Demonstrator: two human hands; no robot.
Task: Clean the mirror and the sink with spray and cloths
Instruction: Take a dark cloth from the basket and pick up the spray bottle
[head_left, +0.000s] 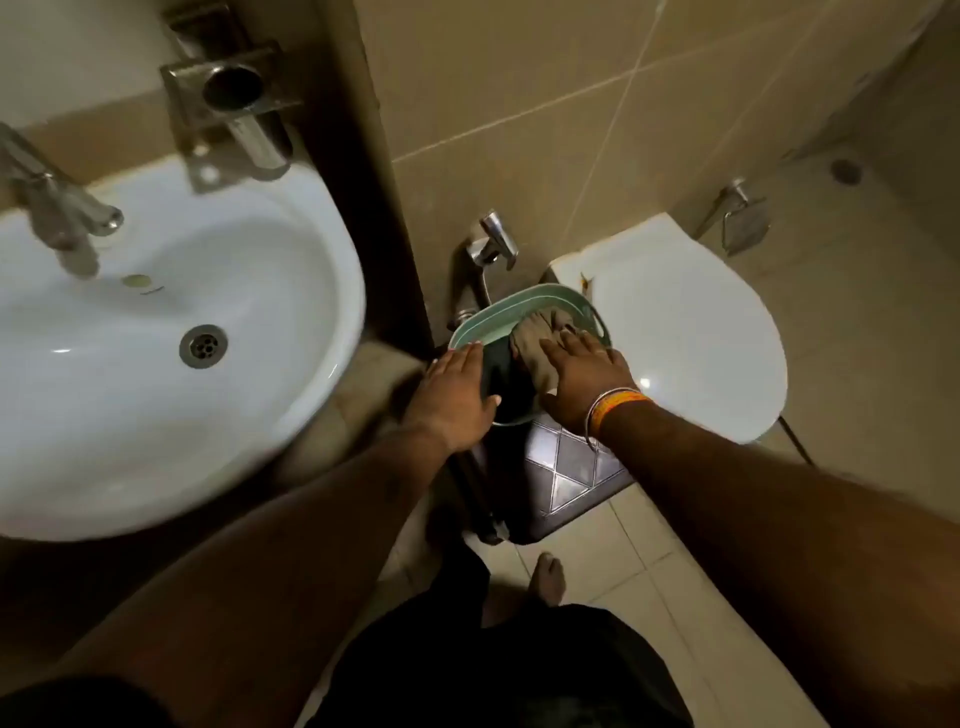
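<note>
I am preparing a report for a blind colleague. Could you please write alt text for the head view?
A person's left hand and right hand press flat on a dark cloth and a tan cloth in a pale green basin, between a white sink and a closed toilet.

Counts: 1 sink (104, 415), 1 sink tap (57, 202), 1 drain (203, 346). 1 green tray (485, 314) holding 2 cloths: 1 tan cloth (535, 345), 1 dark cloth (501, 374). 1 stool (566, 467) under the tray. 1 toilet (691, 332), 1 wall tap (491, 241), 1 paper holder (740, 215). 2 hands: left hand (454, 397), right hand (584, 376). 1 bare foot (548, 577).
</note>
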